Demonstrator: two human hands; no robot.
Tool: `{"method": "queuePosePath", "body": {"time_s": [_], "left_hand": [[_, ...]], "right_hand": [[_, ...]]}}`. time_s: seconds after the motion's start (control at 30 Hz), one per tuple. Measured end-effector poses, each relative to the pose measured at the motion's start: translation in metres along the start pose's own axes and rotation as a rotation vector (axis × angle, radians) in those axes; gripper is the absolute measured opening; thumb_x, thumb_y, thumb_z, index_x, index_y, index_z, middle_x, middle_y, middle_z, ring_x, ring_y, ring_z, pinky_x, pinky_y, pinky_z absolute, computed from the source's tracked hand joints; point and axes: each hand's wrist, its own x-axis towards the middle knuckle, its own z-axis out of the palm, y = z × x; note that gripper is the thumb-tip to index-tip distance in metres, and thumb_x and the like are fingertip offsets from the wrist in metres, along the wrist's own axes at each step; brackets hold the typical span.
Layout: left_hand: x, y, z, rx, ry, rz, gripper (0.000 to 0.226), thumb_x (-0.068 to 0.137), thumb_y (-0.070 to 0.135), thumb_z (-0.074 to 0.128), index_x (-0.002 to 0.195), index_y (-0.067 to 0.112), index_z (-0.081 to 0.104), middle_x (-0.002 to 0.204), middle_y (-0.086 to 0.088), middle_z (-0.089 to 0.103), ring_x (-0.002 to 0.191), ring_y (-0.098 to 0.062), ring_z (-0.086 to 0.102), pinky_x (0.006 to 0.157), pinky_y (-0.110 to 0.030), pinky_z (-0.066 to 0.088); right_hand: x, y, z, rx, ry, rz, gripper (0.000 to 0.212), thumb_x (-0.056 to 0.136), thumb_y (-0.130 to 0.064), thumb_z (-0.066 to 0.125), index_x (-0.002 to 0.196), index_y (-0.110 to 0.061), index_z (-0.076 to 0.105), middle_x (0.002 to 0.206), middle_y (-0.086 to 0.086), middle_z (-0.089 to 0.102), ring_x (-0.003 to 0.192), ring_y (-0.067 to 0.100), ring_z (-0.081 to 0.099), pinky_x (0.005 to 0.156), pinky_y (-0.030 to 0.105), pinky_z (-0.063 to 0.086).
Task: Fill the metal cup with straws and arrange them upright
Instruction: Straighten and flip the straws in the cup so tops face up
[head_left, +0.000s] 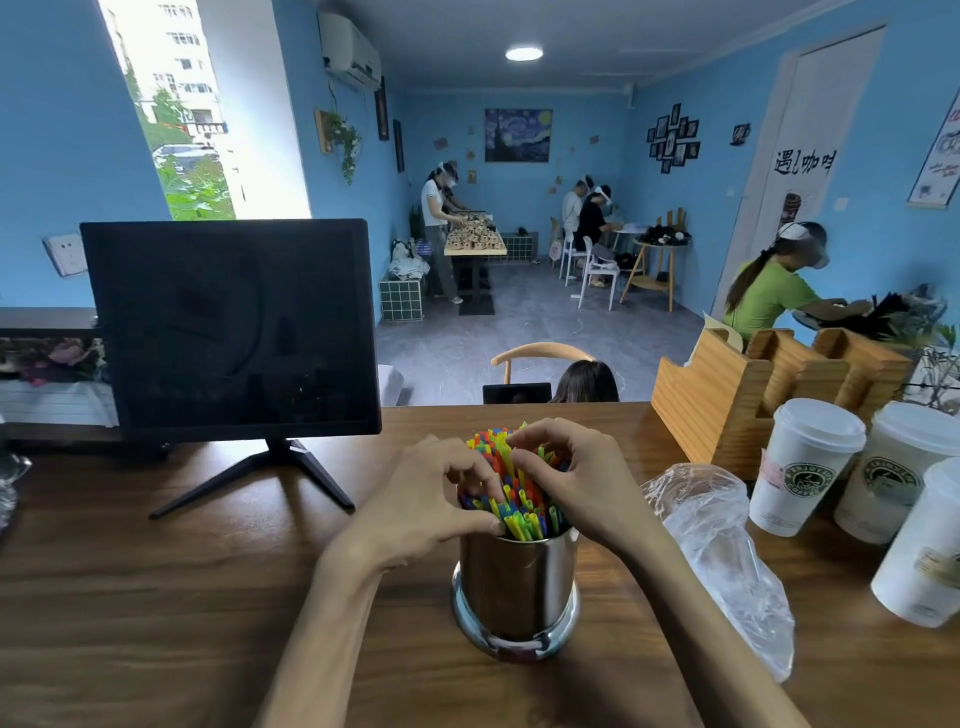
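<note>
A shiny metal cup (517, 587) stands on the wooden counter in front of me, packed with several coloured straws (522, 512) that stick up out of its mouth. My left hand (421, 499) sits at the cup's left rim, its thumb and fingers curled round the straws on that side. On the right side my right hand (571, 478) closes over the bundle from above, its fingers curled in among the straw tops. Both hands hide part of the bundle and the cup's far rim.
An empty clear plastic bag (722, 551) lies right of the cup. Three white lidded paper cups (802, 465) and a wooden holder (737, 395) stand at the right. A black monitor (231, 332) on a stand fills the left. People work in the room beyond.
</note>
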Motion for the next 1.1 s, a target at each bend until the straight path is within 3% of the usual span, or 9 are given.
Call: {"method": "queuePosePath", "body": {"time_s": [0.13, 0.3, 0.4, 0.67, 0.9, 1.1], "left_hand": [[-0.001, 0.006, -0.002, 0.019, 0.058, -0.017, 0.030, 0.063, 0.034, 0.094, 0.085, 0.042, 0.076, 0.089, 0.022, 0.067, 0.092, -0.011, 0.057, 0.082, -0.040, 0.051], [0.001, 0.012, -0.005, 0.041, 0.097, -0.031, 0.031, 0.065, 0.039, 0.093, 0.088, 0.050, 0.075, 0.091, 0.013, 0.068, 0.086, -0.006, 0.054, 0.073, -0.021, 0.045], [0.000, 0.011, -0.003, 0.024, 0.085, -0.050, 0.028, 0.067, 0.040, 0.091, 0.086, 0.052, 0.073, 0.091, 0.004, 0.069, 0.076, -0.007, 0.055, 0.070, -0.027, 0.049], [-0.002, 0.020, 0.001, -0.065, 0.035, -0.050, 0.026, 0.070, 0.026, 0.091, 0.082, 0.039, 0.073, 0.066, 0.020, 0.060, 0.062, -0.003, 0.048, 0.061, -0.026, 0.042], [-0.002, 0.023, 0.003, -0.072, 0.004, -0.042, 0.025, 0.075, 0.027, 0.089, 0.093, 0.041, 0.080, 0.082, 0.020, 0.071, 0.067, -0.003, 0.052, 0.065, -0.019, 0.043], [0.003, 0.031, -0.008, -0.146, 0.112, -0.092, 0.017, 0.076, 0.024, 0.088, 0.088, 0.034, 0.081, 0.063, 0.012, 0.066, 0.059, -0.003, 0.056, 0.061, -0.021, 0.047]], "right_hand": [[0.001, 0.000, -0.002, 0.006, -0.010, 0.002, 0.012, 0.091, -0.028, 0.074, 0.103, -0.029, 0.075, 0.096, -0.021, 0.070, 0.094, -0.006, 0.063, 0.077, 0.009, 0.047], [0.001, -0.001, -0.004, 0.006, -0.035, 0.010, 0.015, 0.091, -0.029, 0.074, 0.106, -0.028, 0.075, 0.097, -0.021, 0.071, 0.094, -0.008, 0.063, 0.077, 0.006, 0.045], [0.000, -0.002, -0.005, 0.015, -0.043, 0.017, 0.014, 0.091, -0.029, 0.073, 0.105, -0.030, 0.075, 0.098, -0.022, 0.070, 0.095, -0.008, 0.062, 0.077, 0.006, 0.046], [-0.001, -0.002, -0.006, 0.017, -0.047, 0.011, 0.014, 0.092, -0.028, 0.073, 0.105, -0.029, 0.075, 0.098, -0.021, 0.071, 0.095, -0.007, 0.063, 0.079, 0.008, 0.047], [-0.001, 0.000, -0.005, 0.031, -0.028, 0.008, 0.013, 0.090, -0.027, 0.075, 0.103, -0.027, 0.076, 0.097, -0.018, 0.073, 0.094, -0.004, 0.065, 0.078, 0.009, 0.046], [-0.002, -0.003, -0.005, 0.038, -0.046, 0.027, 0.011, 0.091, -0.030, 0.074, 0.102, -0.031, 0.075, 0.097, -0.019, 0.072, 0.093, -0.004, 0.065, 0.077, 0.009, 0.047]]}}
